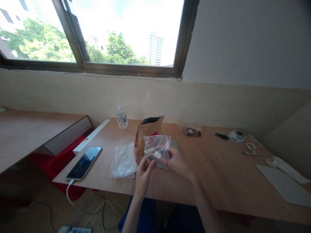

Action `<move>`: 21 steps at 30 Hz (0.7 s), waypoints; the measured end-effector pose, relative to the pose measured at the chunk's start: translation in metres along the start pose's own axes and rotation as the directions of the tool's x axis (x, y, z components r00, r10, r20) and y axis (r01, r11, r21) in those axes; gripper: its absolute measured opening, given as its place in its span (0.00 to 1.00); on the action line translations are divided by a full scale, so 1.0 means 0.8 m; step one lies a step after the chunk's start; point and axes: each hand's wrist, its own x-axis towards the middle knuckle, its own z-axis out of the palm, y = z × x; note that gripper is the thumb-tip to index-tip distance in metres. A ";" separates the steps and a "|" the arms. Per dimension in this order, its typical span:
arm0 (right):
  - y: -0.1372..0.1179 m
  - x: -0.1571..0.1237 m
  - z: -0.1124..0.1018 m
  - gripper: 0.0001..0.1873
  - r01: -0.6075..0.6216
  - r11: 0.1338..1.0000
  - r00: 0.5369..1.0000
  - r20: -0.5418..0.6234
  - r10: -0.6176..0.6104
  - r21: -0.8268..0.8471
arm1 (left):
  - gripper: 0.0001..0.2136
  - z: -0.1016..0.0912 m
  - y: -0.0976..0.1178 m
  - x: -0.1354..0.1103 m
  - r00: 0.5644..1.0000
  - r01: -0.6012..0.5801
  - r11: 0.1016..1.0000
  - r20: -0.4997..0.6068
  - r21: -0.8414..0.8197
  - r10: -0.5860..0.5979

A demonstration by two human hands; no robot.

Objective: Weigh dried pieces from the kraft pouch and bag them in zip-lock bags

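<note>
A small clear zip bag (156, 149) with a red seal strip and dark small parts inside is held up over the wooden table (218, 174). My left hand (143, 171) pinches its lower left corner. My right hand (178, 163) grips its right edge. Right behind the bag stands an open brown paper pouch (148, 128). A second clear plastic bag (123, 160) lies flat on the table just left of my left hand.
A phone (84, 162) on a white cable lies at the table's left front corner. At the back stand a water bottle (121, 117), a bag of mixed bits (191, 129), a green-handled screwdriver (218, 134) and a round white device (236, 135). Grey paper (284, 184) lies right.
</note>
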 end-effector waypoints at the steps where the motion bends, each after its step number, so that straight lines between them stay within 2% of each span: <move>1: 0.001 0.001 0.002 0.15 0.008 1.000 1.000 -0.023 -0.007 0.023 | 0.15 0.001 -0.001 0.000 1.000 0.004 1.000 -0.013 -0.013 -0.004; 5: 0.005 0.004 0.009 0.10 0.042 0.995 0.996 -0.087 -0.034 0.092 | 0.14 0.007 -0.005 -0.002 0.998 0.015 0.996 -0.055 -0.083 -0.019; 9: 0.007 0.005 0.014 0.10 0.038 0.999 0.980 -0.196 -0.036 0.006 | 0.11 0.012 -0.006 -0.003 0.998 0.023 0.991 -0.063 -0.129 -0.031; 16: -0.011 -0.002 0.015 0.09 0.047 0.996 0.967 -0.247 -0.065 -0.077 | 0.09 0.011 -0.005 -0.001 0.993 0.064 0.953 -0.073 -0.296 -0.089; 21: -0.022 -0.005 0.013 0.09 0.051 0.993 0.942 -0.326 -0.084 -0.110 | 0.10 0.008 -0.004 0.000 0.976 0.094 0.891 -0.136 -0.444 -0.171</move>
